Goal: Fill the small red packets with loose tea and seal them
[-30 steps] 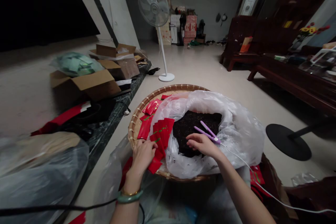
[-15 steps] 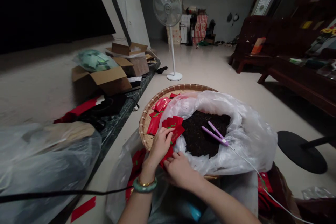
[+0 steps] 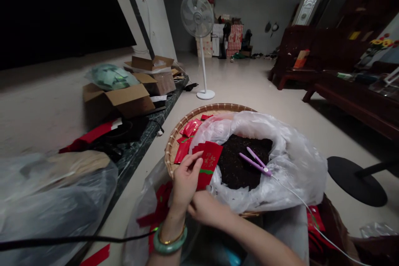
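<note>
Several rectangular red paper packets (image 3: 210,158) sit pinched by the curled left hand (image 3: 186,178); right hand (image 3: 208,208), at its five o'clock, hold unclear.

Room light: dim, upper corners darkest
Rear wall (image 3: 258,12): bright strip, fainter streak below
Floor (image 3: 243,79): pale, soft sheen
Wooden table (image 3: 352,102): deep shadow beneath
Right hand (image 3: 207,208): slightly blurred
Clear plastic bag (image 3: 46,203): stretched, smeared toward frame edge

Head view forward-down, close over hands (image 3: 186,181)
</note>
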Demonstrator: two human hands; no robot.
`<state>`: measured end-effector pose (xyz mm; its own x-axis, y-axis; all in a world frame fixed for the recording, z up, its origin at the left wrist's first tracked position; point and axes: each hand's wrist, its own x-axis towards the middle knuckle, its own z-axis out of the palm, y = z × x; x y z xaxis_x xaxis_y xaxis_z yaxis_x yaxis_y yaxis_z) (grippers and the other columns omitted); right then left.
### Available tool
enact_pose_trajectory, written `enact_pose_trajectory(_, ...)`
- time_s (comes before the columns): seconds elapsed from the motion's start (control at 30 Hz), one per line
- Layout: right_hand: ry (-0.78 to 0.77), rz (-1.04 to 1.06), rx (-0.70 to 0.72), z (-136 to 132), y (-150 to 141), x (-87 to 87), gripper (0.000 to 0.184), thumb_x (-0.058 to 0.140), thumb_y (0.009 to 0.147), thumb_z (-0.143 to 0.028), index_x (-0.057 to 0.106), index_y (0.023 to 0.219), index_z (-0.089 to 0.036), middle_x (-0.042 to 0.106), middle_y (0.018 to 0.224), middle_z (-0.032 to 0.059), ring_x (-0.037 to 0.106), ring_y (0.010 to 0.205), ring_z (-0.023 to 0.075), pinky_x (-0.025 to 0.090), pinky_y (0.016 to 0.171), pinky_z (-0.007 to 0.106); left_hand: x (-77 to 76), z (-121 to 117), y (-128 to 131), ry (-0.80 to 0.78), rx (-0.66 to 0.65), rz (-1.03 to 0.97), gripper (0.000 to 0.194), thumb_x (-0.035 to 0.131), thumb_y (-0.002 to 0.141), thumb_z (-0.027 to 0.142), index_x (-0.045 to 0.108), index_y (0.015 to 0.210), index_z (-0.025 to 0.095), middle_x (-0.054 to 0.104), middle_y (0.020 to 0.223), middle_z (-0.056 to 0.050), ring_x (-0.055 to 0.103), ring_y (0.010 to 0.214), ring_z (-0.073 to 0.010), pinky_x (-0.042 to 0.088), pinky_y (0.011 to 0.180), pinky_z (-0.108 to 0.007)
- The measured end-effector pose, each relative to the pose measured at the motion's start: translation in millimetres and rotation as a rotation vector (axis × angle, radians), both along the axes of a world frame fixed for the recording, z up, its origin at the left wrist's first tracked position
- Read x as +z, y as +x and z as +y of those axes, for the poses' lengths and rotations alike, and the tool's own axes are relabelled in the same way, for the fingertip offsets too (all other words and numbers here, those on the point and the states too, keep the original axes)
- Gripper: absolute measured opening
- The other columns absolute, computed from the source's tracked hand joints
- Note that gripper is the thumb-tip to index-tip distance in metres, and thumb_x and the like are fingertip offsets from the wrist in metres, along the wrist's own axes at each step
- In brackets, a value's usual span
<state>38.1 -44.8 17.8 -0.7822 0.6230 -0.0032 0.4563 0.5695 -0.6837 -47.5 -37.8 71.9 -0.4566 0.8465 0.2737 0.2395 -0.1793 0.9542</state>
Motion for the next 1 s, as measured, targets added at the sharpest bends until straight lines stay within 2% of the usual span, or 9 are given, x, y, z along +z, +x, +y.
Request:
enact_pose_trajectory(0.17, -0.103, 0.312, -0.409, 22.5, 44.7, 10.0, 0.024, 0.042, 0.084, -0.014, 0.065, 0.077, -0.015, 0.067, 0.069, 0.0052, 0.058, 0.059, 0.0149, 0.044, 0.056, 0.023, -21.0, 8.5, -3.8, -0.078, 0.049, -0.15, 0.033, 0.064, 0.072, 0.042, 0.067, 0.089, 0.014, 0.07, 0.085, -0.007, 0.065, 0.078, -0.0193, 0.053, 0.074, -0.032)
enact_pose_trajectory(0.23, -0.135, 0.453, -0.517, 35.1, 70.1, 19.3, 0.027, 0.038, 0.089, -0.021, 0.064, 0.094, -0.016, 0.067, 0.077, 0.0054, 0.061, 0.064, 0.0157, 0.048, 0.057, 0.024, -23.9, 11.7, -0.6, -0.073, 0.024, -0.134, 0.029, 0.063, 0.072, 0.041, 0.065, 0.081, 0.014, 0.068, 0.077, -0.005, 0.063, 0.073, -0.0178, 0.053, 0.07, -0.029)
enact_pose_trajectory(0.33, 0.155, 0.612, -0.686, 48.2, 99.4, 39.0, 0.03, 0.038, 0.091, -0.025, 0.057, 0.114, -0.017, 0.063, 0.108, 0.0115, 0.062, 0.091, 0.0198, 0.052, 0.077, 0.032, -18.7, 13.8, 11.5, -0.014, -0.09, 0.042, 0.02, 0.059, 0.074, 0.035, 0.063, 0.071, 0.016, 0.063, 0.072, -0.003, 0.06, 0.072, -0.0158, 0.05, 0.07, -0.027)
enact_pose_trajectory(0.43, 0.495, 0.51, -0.54, 53.9, 111.2, 56.0, 0.043, 0.046, 0.09, -0.022, 0.045, 0.133, -0.02, 0.044, 0.137, 0.0134, 0.046, 0.122, 0.0241, 0.044, 0.098, 0.041, -12.9, 14.0, 27.9, 0.002, -0.243, 0.178, 0.017, 0.054, 0.078, 0.029, 0.064, 0.072, 0.017, 0.06, 0.072, -0.002, 0.058, 0.071, -0.015, 0.049, 0.07, -0.026)
enact_pose_trajectory(0.5, 0.639, 0.379, -0.424, 56.6, 112.4, 59.0, 0.043, 0.047, 0.089, -0.018, 0.047, 0.133, -0.022, 0.043, 0.139, 0.0118, 0.04, 0.127, 0.0248, 0.04, 0.103, 0.044, -13.6, 14.2, 37.4, -0.008, -0.283, 0.21, 0.018, 0.053, 0.079, 0.028, 0.065, 0.075, 0.016, 0.06, 0.073, -0.003, 0.058, 0.071, -0.0148, 0.048, 0.069, -0.026)
enact_pose_trajectory(0.57, 0.721, 0.327, -0.402, 59.4, 112.2, 54.2, 0.039, 0.045, 0.09, -0.016, 0.052, 0.129, -0.022, 0.049, 0.134, 0.0121, 0.044, 0.122, 0.0242, 0.04, 0.102, 0.045, -17.9, 15.2, 44.0, -0.012, -0.282, 0.206, 0.018, 0.052, 0.079, 0.029, 0.065, 0.075, 0.016, 0.06, 0.073, -0.003, 0.058, 0.07, -0.0149, 0.048, 0.068, -0.026)
enact_pose_trajectory(0.7, 0.776, 0.37, -0.443, 62.0, 114.5, 35.9, 0.034, 0.045, 0.091, -0.015, 0.057, 0.122, -0.022, 0.055, 0.125, 0.0126, 0.049, 0.115, 0.0228, 0.045, 0.097, 0.044, -28.6, 18.4, 48.8, -0.043, -0.301, 0.143, 0.02, 0.053, 0.078, 0.031, 0.067, 0.077, 0.015, 0.062, 0.074, -0.004, 0.06, 0.071, -0.016, 0.049, 0.067, -0.026)
enact_pose_trajectory(0.83, 0.809, 0.378, -0.522, 61.3, 120.3, 29.4, 0.016, 0.055, 0.088, -0.023, 0.068, 0.096, -0.022, 0.06, 0.109, 0.0111, 0.05, 0.107, 0.0246, 0.045, 0.092, 0.045, -31.7, 19.9, 48.5, -0.082, -0.331, 0.138, 0.023, 0.054, 0.078, 0.031, 0.07, 0.085, 0.016, 0.066, 0.079, -0.006, 0.062, 0.078, -0.0178, 0.05, 0.073, -0.028)
enact_pose_trajectory(1.0, 0.636, 0.394, -0.517, 66.6, 129.2, 32.2, 0.017, 0.053, 0.089, -0.025, 0.068, 0.082, -0.019, 0.062, 0.078, 0.0077, 0.054, 0.08, 0.0204, 0.049, 0.08, 0.04, -34.7, 21.8, 44.5, -0.084, -0.308, 0.165, 0.023, 0.057, 0.077, 0.031, 0.071, 0.089, 0.017, 0.068, 0.084, -0.006, 0.064, 0.081, -0.0189, 0.051, 0.075, -0.03)
